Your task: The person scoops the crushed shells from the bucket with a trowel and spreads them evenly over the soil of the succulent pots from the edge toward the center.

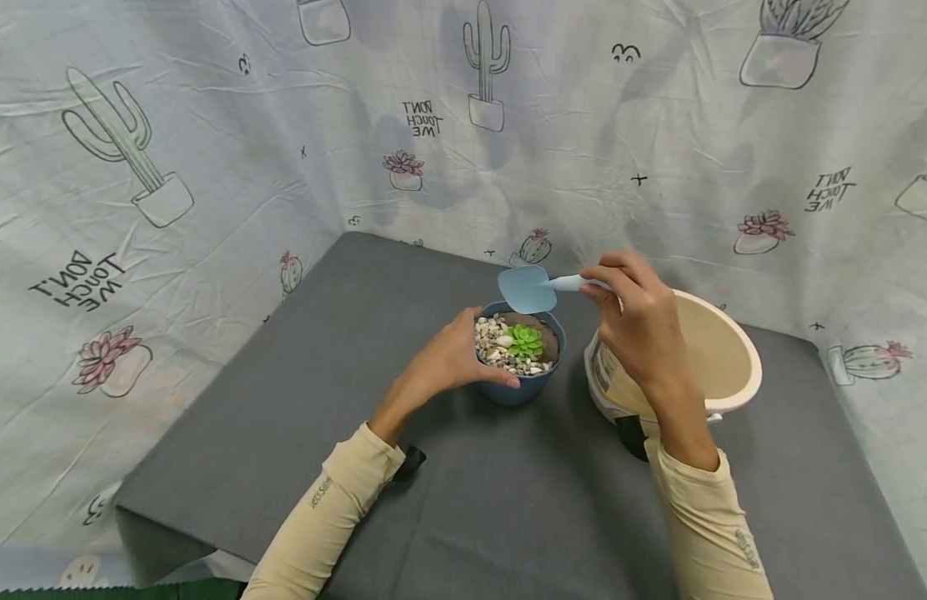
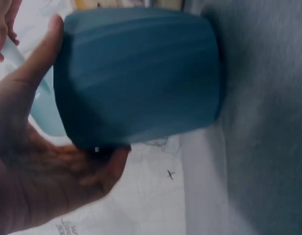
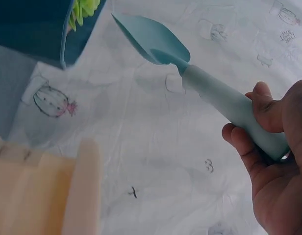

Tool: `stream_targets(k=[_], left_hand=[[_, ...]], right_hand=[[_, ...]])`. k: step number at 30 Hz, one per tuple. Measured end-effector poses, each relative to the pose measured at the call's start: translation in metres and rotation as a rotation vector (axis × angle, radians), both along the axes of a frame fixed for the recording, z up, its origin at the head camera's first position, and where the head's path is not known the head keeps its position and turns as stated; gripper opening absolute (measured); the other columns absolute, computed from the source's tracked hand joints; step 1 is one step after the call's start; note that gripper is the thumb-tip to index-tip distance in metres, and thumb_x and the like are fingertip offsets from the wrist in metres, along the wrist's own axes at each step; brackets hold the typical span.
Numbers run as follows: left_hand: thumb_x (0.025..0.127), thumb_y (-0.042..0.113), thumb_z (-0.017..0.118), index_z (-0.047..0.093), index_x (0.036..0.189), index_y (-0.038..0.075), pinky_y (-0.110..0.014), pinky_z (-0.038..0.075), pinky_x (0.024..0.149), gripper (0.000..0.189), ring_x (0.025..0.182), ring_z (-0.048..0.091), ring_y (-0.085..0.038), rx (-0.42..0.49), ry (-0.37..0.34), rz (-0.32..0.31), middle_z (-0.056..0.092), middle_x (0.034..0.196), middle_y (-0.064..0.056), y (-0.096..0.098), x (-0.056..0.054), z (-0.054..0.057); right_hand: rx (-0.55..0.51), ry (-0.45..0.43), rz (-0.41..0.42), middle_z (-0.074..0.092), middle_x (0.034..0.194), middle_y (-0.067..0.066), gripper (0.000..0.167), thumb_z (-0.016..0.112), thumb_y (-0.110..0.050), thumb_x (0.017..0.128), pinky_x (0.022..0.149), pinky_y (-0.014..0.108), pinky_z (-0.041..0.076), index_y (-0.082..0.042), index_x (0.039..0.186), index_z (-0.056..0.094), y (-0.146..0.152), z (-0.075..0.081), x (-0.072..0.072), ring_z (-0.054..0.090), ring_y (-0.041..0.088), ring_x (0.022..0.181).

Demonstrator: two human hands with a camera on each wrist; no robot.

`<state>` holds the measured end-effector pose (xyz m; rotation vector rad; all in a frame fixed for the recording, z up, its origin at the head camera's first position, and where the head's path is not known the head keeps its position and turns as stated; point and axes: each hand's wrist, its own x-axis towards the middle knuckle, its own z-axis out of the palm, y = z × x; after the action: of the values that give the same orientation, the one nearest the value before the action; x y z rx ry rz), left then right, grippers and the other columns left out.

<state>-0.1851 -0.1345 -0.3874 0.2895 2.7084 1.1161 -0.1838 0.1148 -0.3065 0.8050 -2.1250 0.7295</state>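
Observation:
My left hand (image 1: 454, 357) grips the near-left side of a blue plant pot (image 1: 512, 392), its thumb along the front rim. In the left wrist view the fingers wrap the pot's (image 2: 141, 78) ribbed wall. Inside sit a bright green succulent (image 1: 525, 341), pale pebbles (image 1: 491, 353) and a brown patch along the back right. My right hand (image 1: 636, 321) pinches the pale handle of a light blue trowel (image 1: 525, 290), its blade above the pot's back rim. In the right wrist view the trowel (image 3: 158, 41) shows a bare blade, apart from the pot.
A cream bucket (image 1: 749, 375) stands to the right of the pot, partly behind my right hand and wrist. Grey cloth (image 1: 283, 433) covers the table. A pale curtain (image 1: 231, 167) printed with cacti hangs close along the table's back and left edges.

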Motion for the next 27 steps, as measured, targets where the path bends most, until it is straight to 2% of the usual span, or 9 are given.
stream_targets(k=[7, 10, 13, 14, 16, 18, 21, 23, 27], left_hand=[[0.064, 0.069, 0.092, 0.036, 0.152, -0.003, -0.055, 0.054, 0.102, 0.128, 0.123, 0.058, -0.036, -0.126, 0.101, 0.150, 0.052, 0.141, -0.022, 0.030, 0.020, -0.001], [0.064, 0.075, 0.088, 0.041, 0.145, -0.005, -0.052, 0.054, 0.089, 0.123, 0.107, 0.058, -0.035, -0.225, 0.175, 0.161, 0.054, 0.128, -0.021, 0.034, 0.026, 0.000], [0.067, 0.074, 0.085, 0.036, 0.153, -0.005, -0.057, 0.051, 0.101, 0.127, 0.127, 0.056, -0.040, -0.263, 0.220, 0.143, 0.049, 0.144, -0.025, 0.036, 0.026, 0.005], [0.069, 0.072, 0.085, 0.032, 0.157, -0.003, -0.059, 0.048, 0.109, 0.128, 0.137, 0.051, -0.042, -0.251, 0.233, 0.123, 0.044, 0.152, -0.026, 0.039, 0.025, 0.007], [0.072, 0.067, 0.086, 0.025, 0.164, 0.002, -0.063, 0.038, 0.121, 0.128, 0.153, 0.036, -0.045, -0.200, 0.264, 0.063, 0.032, 0.164, -0.026, 0.048, 0.021, 0.012], [0.075, 0.062, 0.087, 0.022, 0.167, 0.009, -0.063, 0.032, 0.126, 0.124, 0.159, 0.027, -0.045, -0.134, 0.299, -0.023, 0.025, 0.170, -0.023, 0.062, 0.017, 0.018], [0.082, 0.055, 0.085, 0.030, 0.166, 0.015, -0.058, 0.044, 0.119, 0.108, 0.154, 0.040, -0.041, -0.073, 0.345, -0.167, 0.029, 0.170, -0.020, 0.085, 0.013, 0.025], [0.087, 0.053, 0.081, 0.035, 0.165, 0.015, -0.053, 0.051, 0.114, 0.097, 0.148, 0.050, -0.038, -0.052, 0.360, -0.252, 0.030, 0.171, -0.019, 0.102, 0.010, 0.027], [0.094, 0.053, 0.074, 0.048, 0.158, 0.011, -0.041, 0.059, 0.103, 0.081, 0.140, 0.060, -0.032, -0.055, 0.387, -0.352, 0.030, 0.171, -0.020, 0.129, 0.005, 0.025]], right_hand=[[-0.156, 0.035, -0.060, 0.069, 0.098, 0.025, 0.010, 0.075, 0.006, 0.091, 0.084, 0.003, 0.038, 0.011, 0.100, 0.077, 0.039, 0.013, 0.018, 0.065, 0.033, 0.086], [-0.159, 0.052, -0.126, 0.069, 0.098, 0.028, 0.011, 0.074, 0.005, 0.093, 0.084, 0.003, 0.037, 0.012, 0.100, 0.077, 0.065, 0.022, 0.026, 0.062, 0.019, 0.087], [-0.118, 0.035, -0.222, 0.069, 0.100, 0.029, 0.012, 0.074, 0.005, 0.093, 0.082, 0.002, 0.034, 0.014, 0.101, 0.076, 0.095, 0.029, 0.033, 0.055, -0.002, 0.089], [-0.096, 0.025, -0.254, 0.068, 0.100, 0.029, 0.012, 0.074, 0.006, 0.093, 0.081, 0.002, 0.032, 0.014, 0.101, 0.076, 0.105, 0.030, 0.034, 0.050, -0.008, 0.089], [-0.022, -0.005, -0.310, 0.068, 0.097, 0.027, 0.010, 0.073, 0.009, 0.092, 0.077, 0.006, 0.032, 0.014, 0.099, 0.076, 0.124, 0.029, 0.034, 0.054, -0.005, 0.087], [0.084, -0.034, -0.354, 0.066, 0.094, 0.024, 0.007, 0.073, 0.012, 0.090, 0.075, 0.016, 0.042, 0.013, 0.096, 0.076, 0.137, 0.022, 0.032, 0.060, 0.009, 0.083], [0.247, -0.069, -0.366, 0.063, 0.086, 0.018, 0.005, 0.072, 0.013, 0.087, 0.070, 0.041, 0.051, 0.011, 0.091, 0.075, 0.143, 0.006, 0.021, 0.060, 0.038, 0.080], [0.323, -0.099, -0.356, 0.061, 0.084, 0.016, 0.005, 0.073, 0.012, 0.086, 0.068, 0.053, 0.051, 0.009, 0.089, 0.074, 0.143, -0.007, 0.013, 0.059, 0.040, 0.080], [0.392, -0.156, -0.322, 0.058, 0.082, 0.015, 0.006, 0.076, 0.011, 0.083, 0.066, 0.053, 0.051, 0.007, 0.086, 0.072, 0.142, -0.028, 0.000, 0.058, 0.039, 0.077]])
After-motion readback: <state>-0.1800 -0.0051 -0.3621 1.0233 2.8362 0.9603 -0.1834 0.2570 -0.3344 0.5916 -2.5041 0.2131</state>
